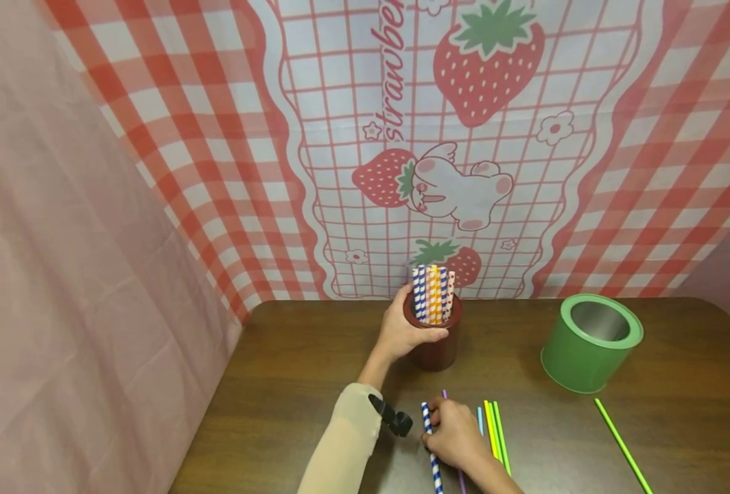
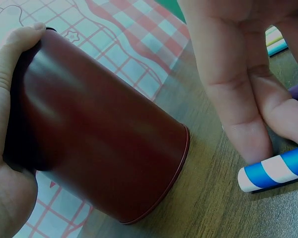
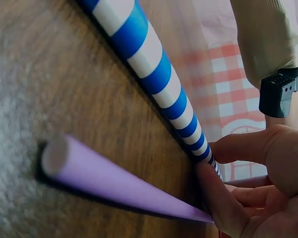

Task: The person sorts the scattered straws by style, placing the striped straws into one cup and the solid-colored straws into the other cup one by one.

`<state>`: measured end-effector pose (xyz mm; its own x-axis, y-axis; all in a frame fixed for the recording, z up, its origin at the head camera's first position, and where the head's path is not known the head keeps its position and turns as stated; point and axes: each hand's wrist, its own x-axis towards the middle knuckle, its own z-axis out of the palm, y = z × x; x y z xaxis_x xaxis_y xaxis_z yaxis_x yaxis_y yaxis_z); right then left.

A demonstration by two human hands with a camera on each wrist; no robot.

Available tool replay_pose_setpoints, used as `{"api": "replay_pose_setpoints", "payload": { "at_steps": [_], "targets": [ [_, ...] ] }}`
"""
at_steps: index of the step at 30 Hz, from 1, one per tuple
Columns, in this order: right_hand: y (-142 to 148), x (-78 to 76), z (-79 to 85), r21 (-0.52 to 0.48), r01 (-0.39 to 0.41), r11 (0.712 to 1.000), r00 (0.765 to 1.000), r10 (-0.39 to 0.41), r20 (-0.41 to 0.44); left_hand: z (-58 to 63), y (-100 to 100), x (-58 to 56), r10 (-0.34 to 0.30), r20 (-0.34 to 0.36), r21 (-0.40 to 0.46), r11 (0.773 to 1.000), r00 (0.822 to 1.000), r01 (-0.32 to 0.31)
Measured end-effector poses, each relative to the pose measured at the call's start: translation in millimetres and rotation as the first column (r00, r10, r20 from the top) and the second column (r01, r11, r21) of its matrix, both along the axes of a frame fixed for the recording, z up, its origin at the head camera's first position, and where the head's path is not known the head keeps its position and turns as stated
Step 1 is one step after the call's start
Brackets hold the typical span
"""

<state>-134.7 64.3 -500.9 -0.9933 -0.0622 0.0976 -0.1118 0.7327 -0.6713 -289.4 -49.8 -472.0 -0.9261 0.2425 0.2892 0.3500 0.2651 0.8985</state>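
Observation:
My left hand (image 1: 400,331) grips a dark brown-red canister (image 1: 437,353) near its rim, thumb along the front. Several patterned paper straws (image 1: 431,295) stand upright in it, striped in blue or orange and dotted in red. In the left wrist view the canister (image 2: 107,129) looks tilted, its base close to the wooden table. Lower down, my right hand (image 1: 456,432) pinches a blue-and-white striped straw (image 3: 171,101) between thumb and finger, close over the tabletop. Beside it lies a purple straw (image 3: 114,178), its far part hidden behind the right hand's fingers.
To the right of the right hand lie a light blue straw (image 1: 480,420), a yellow straw (image 1: 492,427) and a green straw (image 1: 501,436). A green canister (image 1: 578,360) stands at the back right, with another green straw (image 1: 621,443) in front. A strawberry-print cloth (image 1: 346,226) hangs behind the table.

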Motion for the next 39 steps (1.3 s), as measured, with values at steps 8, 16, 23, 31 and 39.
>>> {"api": "replay_pose_setpoints", "payload": {
  "at_steps": [8, 16, 23, 31, 39],
  "targets": [
    [4.7, -0.6, 3.4, -0.069, 0.024, 0.997, 0.999, -0.022, 0.037, 1.0, -1.1, 0.8, -0.004, -0.003, -0.016, 1.000, 1.000, 0.004],
    [13.4, -4.2, 20.5, -0.158, 0.068, 0.985, 0.996, -0.059, 0.062, 0.3, -1.2, 1.2, -0.004, 0.005, -0.016, 1.000, 1.000, 0.004],
    [24.1, -12.0, 36.3, -0.239, 0.117, 0.964, 0.992, -0.103, 0.070, -0.4, -0.9, 0.4, -0.007, 0.002, 0.000, 1.000, 1.000, 0.007],
    [45.5, -22.2, 62.0, -0.297, 0.129, 0.946, 0.990, -0.105, 0.094, 0.0, -0.9, 0.3, -0.010, -0.002, 0.023, 1.000, 1.000, 0.010],
    [65.9, -30.1, 91.5, -0.288, 0.078, 0.954, 0.996, -0.087, -0.020, -0.6, 0.1, 0.7, -0.022, -0.002, 0.037, 0.999, 1.000, 0.023]
  ]
}}
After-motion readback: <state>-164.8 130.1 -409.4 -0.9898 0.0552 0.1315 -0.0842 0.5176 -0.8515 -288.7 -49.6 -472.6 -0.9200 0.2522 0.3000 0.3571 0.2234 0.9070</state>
